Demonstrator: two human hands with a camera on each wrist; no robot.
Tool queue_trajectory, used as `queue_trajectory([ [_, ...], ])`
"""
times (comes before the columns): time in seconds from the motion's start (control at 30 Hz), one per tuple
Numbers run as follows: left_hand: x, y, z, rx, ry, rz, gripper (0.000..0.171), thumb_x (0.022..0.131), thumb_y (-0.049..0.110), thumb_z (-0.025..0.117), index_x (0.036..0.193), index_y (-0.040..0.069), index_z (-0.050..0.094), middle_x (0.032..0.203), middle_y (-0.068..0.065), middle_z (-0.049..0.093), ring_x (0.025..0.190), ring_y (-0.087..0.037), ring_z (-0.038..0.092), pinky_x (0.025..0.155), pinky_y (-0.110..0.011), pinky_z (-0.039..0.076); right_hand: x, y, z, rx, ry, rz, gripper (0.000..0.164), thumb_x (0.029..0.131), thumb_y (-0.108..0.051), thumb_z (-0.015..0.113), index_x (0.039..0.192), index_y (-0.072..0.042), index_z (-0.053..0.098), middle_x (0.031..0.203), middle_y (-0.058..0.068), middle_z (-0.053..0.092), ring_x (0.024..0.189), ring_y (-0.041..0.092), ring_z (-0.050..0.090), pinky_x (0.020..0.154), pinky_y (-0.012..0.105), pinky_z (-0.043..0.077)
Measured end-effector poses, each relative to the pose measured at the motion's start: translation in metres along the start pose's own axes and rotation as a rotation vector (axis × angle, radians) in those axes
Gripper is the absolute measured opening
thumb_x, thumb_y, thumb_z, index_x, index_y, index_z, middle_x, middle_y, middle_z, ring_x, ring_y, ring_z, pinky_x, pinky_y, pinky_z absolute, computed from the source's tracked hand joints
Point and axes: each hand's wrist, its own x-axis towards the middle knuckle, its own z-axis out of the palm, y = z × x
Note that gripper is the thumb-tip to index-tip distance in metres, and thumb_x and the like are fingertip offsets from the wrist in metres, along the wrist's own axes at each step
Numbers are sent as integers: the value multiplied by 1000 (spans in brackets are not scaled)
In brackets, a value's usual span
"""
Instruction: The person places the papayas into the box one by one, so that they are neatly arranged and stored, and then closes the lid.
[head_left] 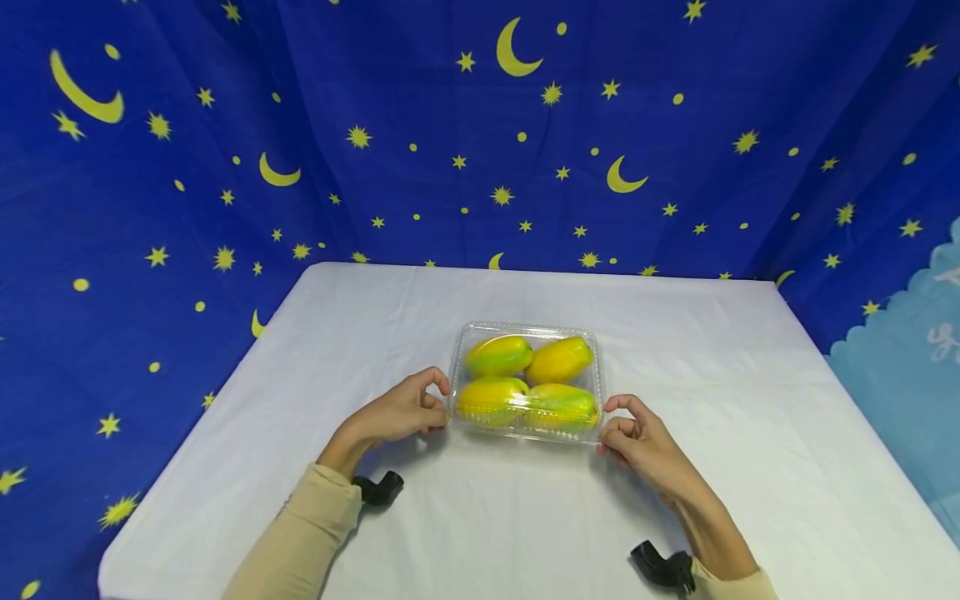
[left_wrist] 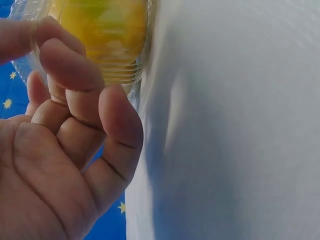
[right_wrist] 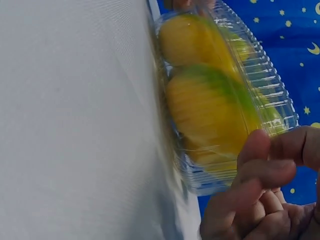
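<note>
A clear plastic clamshell container [head_left: 525, 327] with a ribbed rim sits at mid-table, its lid down. Inside lie several yellow-green fruits [head_left: 498, 357] that look like mangoes. My left hand [head_left: 405, 408] holds the container's left edge, thumb and index finger curled at the rim. At the right edge, my right hand [head_left: 641, 442] pinches the near corner in the same way. The left wrist view shows the thumb and index finger meeting at the rim, the other fingers bent. In the right wrist view, fingertips [right_wrist: 255, 145] overlap the container's end.
A white cloth covers the table [head_left: 487, 525]. Behind it and to the left hangs a blue curtain [head_left: 420, 83] with yellow moons and stars. Light blue fabric [head_left: 892, 375] hangs at the right. Each wrist wears a black camera mount [head_left: 380, 489].
</note>
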Motion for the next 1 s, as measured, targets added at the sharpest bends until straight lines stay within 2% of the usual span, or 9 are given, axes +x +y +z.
queue_trajectory([
  [0.13,2,0,0,-8,-3,3,33,89,3,64,115,5,43,62,-2,52,60,-20,49,59,-27,44,1,1,0,10,-8,-3,32,97,-1,52,124,1,34,70,-2,54,58,8,44,53,27,39],
  [0.3,0,1,-1,-8,-12,9,32,90,5,63,115,7,44,61,-1,48,60,-20,47,58,-27,42,2,3,-3,-36,-17,-7,33,98,-2,51,125,-1,34,75,5,62,57,10,49,54,28,46],
  [0.53,-4,2,-7,26,-39,65,31,94,11,65,119,7,46,66,-1,48,60,-18,45,54,-26,41,2,4,-7,-76,-28,10,34,99,-5,53,128,-3,35,80,15,65,60,16,57,58,32,55],
  [0.8,-5,0,-13,76,-26,94,31,95,19,67,119,11,49,74,-10,57,58,-14,43,51,-24,36,4,1,-11,-89,-52,-18,36,101,-12,57,128,-2,36,91,16,66,81,19,66,70,34,60],
  [1.0,-5,-1,-19,92,-20,123,33,98,23,66,125,13,51,90,-26,63,70,-26,52,60,-26,44,2,0,-13,-133,-2,-33,34,101,-16,60,127,-1,43,117,24,57,93,23,64,73,35,59],
])
